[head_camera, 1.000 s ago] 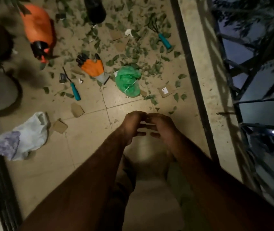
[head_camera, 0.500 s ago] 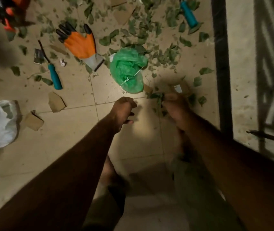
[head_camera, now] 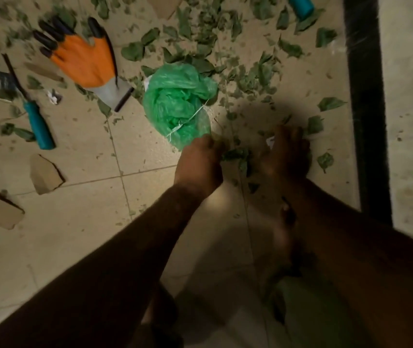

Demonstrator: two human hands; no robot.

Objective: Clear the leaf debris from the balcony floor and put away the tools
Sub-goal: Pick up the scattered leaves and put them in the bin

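Teal-handled tool [head_camera: 38, 126] and orange glove [head_camera: 82, 61] lie on the floor [head_camera: 87, 222], far left. Green plastic bag [head_camera: 175, 101] lies centre. Left hand [head_camera: 200, 164] curls its fingers round leaf debris [head_camera: 235, 155] near the bag. Right hand [head_camera: 286, 154], fingers straight, presses the floor beside it.

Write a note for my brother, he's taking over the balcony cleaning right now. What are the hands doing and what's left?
Left hand: fingers curled beside a small clump of green leaves; grip unclear.
Right hand: flat on the beige tiled floor, across the clump.
Crumpled green plastic bag lies just beyond the left hand.
Done: nothing visibly bagged.
Left: gather the scattered leaf bits, put away the orange work glove and teal-handled tool, pick up cardboard scraps.
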